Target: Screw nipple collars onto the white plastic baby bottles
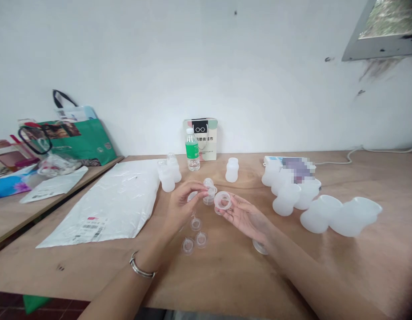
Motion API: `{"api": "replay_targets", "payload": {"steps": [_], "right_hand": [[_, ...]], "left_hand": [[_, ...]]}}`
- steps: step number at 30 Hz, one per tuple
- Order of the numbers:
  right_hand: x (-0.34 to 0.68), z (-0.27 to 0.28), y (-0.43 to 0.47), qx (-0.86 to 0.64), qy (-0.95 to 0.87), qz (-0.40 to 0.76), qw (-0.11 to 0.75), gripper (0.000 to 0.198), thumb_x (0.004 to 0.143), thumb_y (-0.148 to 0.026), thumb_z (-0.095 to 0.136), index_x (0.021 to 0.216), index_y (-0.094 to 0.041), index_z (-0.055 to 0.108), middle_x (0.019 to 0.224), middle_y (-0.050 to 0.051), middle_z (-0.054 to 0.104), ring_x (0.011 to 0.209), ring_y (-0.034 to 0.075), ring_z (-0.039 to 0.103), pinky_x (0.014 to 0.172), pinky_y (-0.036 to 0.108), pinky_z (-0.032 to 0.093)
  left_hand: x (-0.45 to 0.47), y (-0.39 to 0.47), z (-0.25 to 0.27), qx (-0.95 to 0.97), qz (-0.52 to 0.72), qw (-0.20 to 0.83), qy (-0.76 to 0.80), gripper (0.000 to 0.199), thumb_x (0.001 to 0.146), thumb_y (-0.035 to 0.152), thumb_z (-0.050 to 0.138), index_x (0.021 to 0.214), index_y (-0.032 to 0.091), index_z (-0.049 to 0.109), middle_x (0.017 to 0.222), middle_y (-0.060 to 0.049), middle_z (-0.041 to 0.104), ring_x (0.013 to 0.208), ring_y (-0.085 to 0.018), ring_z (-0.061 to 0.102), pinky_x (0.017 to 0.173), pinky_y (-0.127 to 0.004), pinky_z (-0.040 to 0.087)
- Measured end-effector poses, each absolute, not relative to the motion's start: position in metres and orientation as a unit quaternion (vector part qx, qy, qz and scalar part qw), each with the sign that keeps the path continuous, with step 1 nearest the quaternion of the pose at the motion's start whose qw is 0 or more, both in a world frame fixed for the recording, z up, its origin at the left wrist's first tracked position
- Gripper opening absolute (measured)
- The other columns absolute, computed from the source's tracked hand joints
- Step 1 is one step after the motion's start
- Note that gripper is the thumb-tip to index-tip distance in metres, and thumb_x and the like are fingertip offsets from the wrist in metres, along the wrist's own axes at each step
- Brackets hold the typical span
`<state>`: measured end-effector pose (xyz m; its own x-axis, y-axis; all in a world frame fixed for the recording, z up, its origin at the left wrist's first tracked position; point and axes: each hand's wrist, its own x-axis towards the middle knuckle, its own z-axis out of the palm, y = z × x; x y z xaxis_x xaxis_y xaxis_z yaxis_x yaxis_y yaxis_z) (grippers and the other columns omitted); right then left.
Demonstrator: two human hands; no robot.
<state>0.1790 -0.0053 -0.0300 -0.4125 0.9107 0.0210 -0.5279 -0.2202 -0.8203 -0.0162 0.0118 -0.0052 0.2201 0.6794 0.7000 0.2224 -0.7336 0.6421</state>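
Note:
My left hand (187, 198) pinches a small clear nipple (211, 190) between thumb and fingertips. In the fingers of my right hand (244, 213) is a translucent screw ring (222, 201), its opening turned toward me. The nipple and ring are close together but apart. Clear domed pieces stand just behind the nipple, partly hidden by it. On the table below my left hand lie several more clear nipples (201, 239). Another clear round piece (260, 246) shows partly under my right wrist.
Several frosted bottle bodies (286, 199) stand at the right, and one bottle body (232, 170) at the back. Bottles with clear tops (167, 175) stand at the left beside a white mailing bag (106, 200). A water bottle (193, 151) stands before a paper bag (210, 149).

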Motion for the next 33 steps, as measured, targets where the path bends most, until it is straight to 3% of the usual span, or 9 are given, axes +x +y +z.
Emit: {"api": "replay_targets", "payload": {"steps": [9,15,23,29,33], "right_hand": [[0.171,-0.034,-0.01,-0.177,-0.29,0.809,0.481,0.015,0.079,-0.023,0.064,0.093,-0.019,0.061,0.099,0.002,0.067,0.092,0.011,0.064,0.09,0.023,0.046],[0.169,-0.036,-0.008,-0.183,-0.305,0.791,0.499,0.021,0.078,-0.034,0.065,0.09,-0.017,0.063,0.091,0.004,0.07,0.087,0.012,0.066,0.077,0.019,0.052],[0.169,-0.04,-0.006,-0.251,-0.36,0.745,0.502,0.028,0.065,-0.022,0.075,0.091,-0.019,0.068,0.083,0.001,0.07,0.082,0.011,0.065,0.073,0.019,0.05],[0.165,-0.04,-0.008,-0.293,-0.393,0.719,0.493,0.019,0.06,-0.025,0.077,0.077,-0.018,0.071,0.077,0.001,0.069,0.074,0.011,0.06,0.063,0.02,0.046],[0.161,-0.039,-0.008,-0.299,-0.397,0.709,0.5,0.018,0.056,-0.026,0.08,0.068,-0.018,0.07,0.074,0.001,0.068,0.076,0.014,0.06,0.063,0.023,0.044]], "left_hand": [[-0.002,0.006,-0.017,0.804,0.537,0.096,0.235,0.013,0.079,0.015,0.064,0.088,0.022,0.069,0.09,-0.005,0.07,0.088,-0.018,0.065,0.098,-0.044,0.041],[-0.002,0.005,-0.02,0.847,0.466,0.075,0.244,0.024,0.076,0.024,0.067,0.1,0.019,0.061,0.122,-0.013,0.054,0.11,-0.023,0.054,0.092,-0.039,0.046],[0.004,-0.001,-0.025,0.843,0.473,0.045,0.254,0.021,0.077,0.023,0.066,0.096,0.02,0.056,0.107,-0.009,0.062,0.099,-0.02,0.059,0.086,-0.035,0.047],[0.005,-0.005,-0.021,0.839,0.429,0.06,0.33,0.054,0.07,0.03,0.071,0.115,0.019,0.045,0.092,-0.006,0.059,0.084,-0.02,0.057,0.074,-0.034,0.049],[0.007,-0.01,-0.015,0.855,0.417,0.061,0.303,0.034,0.072,0.025,0.067,0.104,0.019,0.055,0.082,-0.003,0.056,0.072,-0.015,0.053,0.065,-0.027,0.047]]}}
